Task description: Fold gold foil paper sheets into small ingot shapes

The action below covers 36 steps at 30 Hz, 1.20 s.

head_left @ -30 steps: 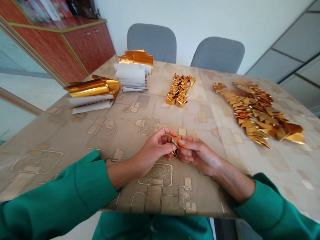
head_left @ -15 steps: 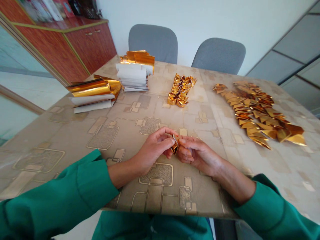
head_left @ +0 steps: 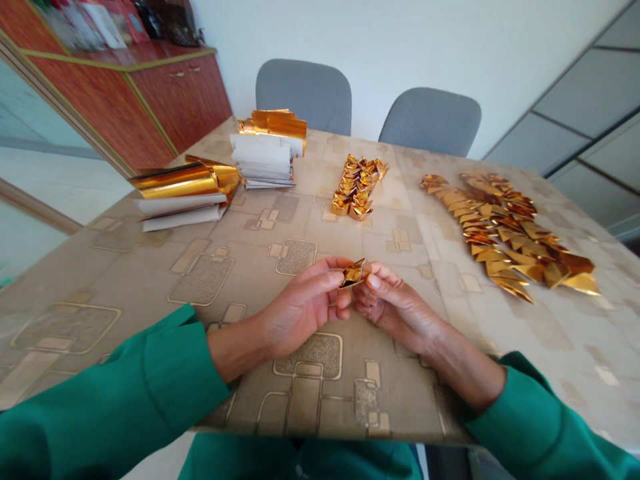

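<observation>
My left hand (head_left: 303, 308) and my right hand (head_left: 393, 305) meet just above the patterned table (head_left: 150, 280), near its front edge. Both pinch one small folded piece of gold foil paper (head_left: 354, 273) between thumb and fingertips, the left on its left end, the right on its right end. The fingers of both hands are curled shut. Green sleeves cover both forearms.
Two stacks of gold and white paper sheets (head_left: 183, 190) (head_left: 267, 150) lie at the back left. A small pile of folded gold pieces (head_left: 357, 187) sits at the back middle. A long spread of flat gold triangles (head_left: 505, 230) runs along the right. Two grey chairs (head_left: 303, 93) stand behind; a red cabinet (head_left: 150, 100) is at left.
Both hands have risen slightly and turned the gold piece from upright to lying more level between the fingertips. The camera has tilted a little.
</observation>
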Available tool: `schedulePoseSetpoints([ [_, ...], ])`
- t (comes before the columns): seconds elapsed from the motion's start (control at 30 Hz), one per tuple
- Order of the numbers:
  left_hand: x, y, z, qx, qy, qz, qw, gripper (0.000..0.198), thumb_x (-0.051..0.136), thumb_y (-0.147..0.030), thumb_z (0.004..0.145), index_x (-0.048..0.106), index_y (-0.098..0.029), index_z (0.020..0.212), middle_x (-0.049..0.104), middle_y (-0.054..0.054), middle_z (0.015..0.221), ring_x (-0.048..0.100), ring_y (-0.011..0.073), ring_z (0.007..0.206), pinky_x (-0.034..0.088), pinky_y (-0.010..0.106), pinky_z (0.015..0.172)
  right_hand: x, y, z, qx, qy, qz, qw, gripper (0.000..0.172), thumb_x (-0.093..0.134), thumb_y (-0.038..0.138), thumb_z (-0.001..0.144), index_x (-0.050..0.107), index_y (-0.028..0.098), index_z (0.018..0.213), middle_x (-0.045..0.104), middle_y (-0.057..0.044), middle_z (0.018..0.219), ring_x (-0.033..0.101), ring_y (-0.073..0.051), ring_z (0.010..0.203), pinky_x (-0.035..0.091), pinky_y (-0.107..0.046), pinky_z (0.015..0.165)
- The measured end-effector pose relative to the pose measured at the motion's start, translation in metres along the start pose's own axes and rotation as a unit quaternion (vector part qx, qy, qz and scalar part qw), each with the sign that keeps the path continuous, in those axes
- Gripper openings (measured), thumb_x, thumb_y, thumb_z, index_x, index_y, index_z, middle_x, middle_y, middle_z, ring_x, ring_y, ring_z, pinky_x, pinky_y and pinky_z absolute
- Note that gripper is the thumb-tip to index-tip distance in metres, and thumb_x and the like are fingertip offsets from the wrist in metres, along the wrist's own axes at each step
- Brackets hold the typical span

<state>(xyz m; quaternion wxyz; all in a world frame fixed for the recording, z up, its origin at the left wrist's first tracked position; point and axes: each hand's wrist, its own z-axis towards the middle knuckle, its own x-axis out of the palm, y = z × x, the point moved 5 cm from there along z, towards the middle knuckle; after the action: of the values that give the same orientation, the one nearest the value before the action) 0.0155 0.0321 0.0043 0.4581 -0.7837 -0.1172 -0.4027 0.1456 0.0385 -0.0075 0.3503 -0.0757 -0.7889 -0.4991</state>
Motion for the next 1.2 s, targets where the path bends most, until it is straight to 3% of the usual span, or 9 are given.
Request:
schedulePoseSetpoints([
  [0.13,-0.001,-0.001,0.0,0.031,-0.018,0.046,0.998,0.027,0.07,-0.02,0.077,0.059,-0.018,0.102,0.058,-0.002,0.077,0.052,0.008,0.064,0.047,0.023,0.063,-0.001,0.003,0.0,-0.046,-0.002,-0.087,0.995,0.019,0.081,0.03,0.074,0.065,0.02,0.081,0.061,0.004,0.071,0.048,-0.009,0.063,0.036,-0.023,0.062],
  [0.23,-0.002,-0.007,0.001,0.084,-0.046,0.131,0.987,0.019,0.068,-0.018,0.075,0.06,-0.016,0.092,0.059,-0.002,0.079,0.051,0.0075,0.063,0.044,0.022,0.06,0.002,0.003,0.0,-0.029,0.036,-0.14,0.989,0.015,0.078,0.025,0.074,0.069,0.018,0.084,0.062,0.002,0.074,0.049,-0.01,0.066,0.036,-0.024,0.063],
  [0.37,0.001,-0.016,-0.001,0.125,-0.068,0.3,0.943,0.018,0.066,-0.016,0.073,0.062,-0.015,0.09,0.061,0.0,0.08,0.055,0.0112,0.07,0.043,0.024,0.061,0.002,0.001,-0.002,0.046,0.051,-0.066,0.995,0.02,0.07,0.035,0.078,0.068,0.015,0.083,0.058,0.0,0.071,0.048,-0.011,0.064,0.038,-0.025,0.061],
  [0.43,0.003,-0.017,-0.002,0.131,-0.061,0.326,0.934,0.022,0.066,-0.016,0.072,0.061,-0.015,0.094,0.062,0.001,0.082,0.057,0.013,0.074,0.045,0.025,0.066,0.002,-0.003,-0.003,0.084,0.039,-0.03,0.995,0.023,0.069,0.038,0.081,0.065,0.015,0.08,0.052,0.002,0.065,0.043,-0.01,0.059,0.036,-0.023,0.056],
  [0.6,0.006,-0.019,-0.007,0.186,-0.065,0.266,0.943,0.029,0.071,-0.014,0.069,0.059,-0.017,0.096,0.062,0.001,0.092,0.059,0.0139,0.085,0.048,0.026,0.076,0.003,-0.007,-0.004,0.104,0.015,0.031,0.994,0.019,0.078,0.024,0.075,0.064,0.016,0.085,0.051,0.005,0.069,0.04,-0.006,0.058,0.035,-0.02,0.056],
  [0.73,0.0,-0.016,-0.006,0.187,-0.091,0.234,0.95,0.026,0.07,-0.015,0.072,0.06,-0.017,0.096,0.061,0.001,0.092,0.058,0.0123,0.082,0.047,0.022,0.068,0.004,-0.007,-0.003,0.09,0.013,0.062,0.994,0.02,0.079,0.024,0.075,0.063,0.017,0.086,0.053,0.004,0.074,0.044,-0.007,0.062,0.038,-0.02,0.06],
  [0.87,-0.001,-0.014,-0.005,0.181,-0.082,0.233,0.952,0.022,0.068,-0.018,0.076,0.06,-0.017,0.096,0.063,0.001,0.089,0.059,0.0117,0.078,0.047,0.022,0.066,0.007,-0.01,-0.005,0.1,0.041,0.035,0.994,0.02,0.078,0.027,0.077,0.064,0.017,0.088,0.051,0.003,0.073,0.043,-0.008,0.064,0.038,-0.021,0.061],
  [1.03,0.0,-0.013,-0.006,0.175,-0.066,0.252,0.95,0.014,0.067,-0.017,0.078,0.062,-0.016,0.091,0.063,-0.001,0.083,0.059,0.0104,0.073,0.046,0.022,0.065,0.006,-0.01,-0.005,0.086,0.015,-0.007,0.996,0.027,0.083,0.034,0.072,0.066,0.016,0.083,0.051,0.003,0.071,0.042,-0.009,0.064,0.035,-0.021,0.06],
  [1.2,0.0,-0.008,-0.006,0.174,-0.037,0.227,0.957,0.015,0.065,-0.022,0.083,0.063,-0.018,0.097,0.065,0.0,0.087,0.061,0.0111,0.075,0.048,0.022,0.064,0.004,-0.013,-0.004,0.088,0.014,-0.015,0.996,0.024,0.082,0.037,0.073,0.069,0.019,0.083,0.056,0.002,0.075,0.046,-0.01,0.069,0.039,-0.024,0.066],
])
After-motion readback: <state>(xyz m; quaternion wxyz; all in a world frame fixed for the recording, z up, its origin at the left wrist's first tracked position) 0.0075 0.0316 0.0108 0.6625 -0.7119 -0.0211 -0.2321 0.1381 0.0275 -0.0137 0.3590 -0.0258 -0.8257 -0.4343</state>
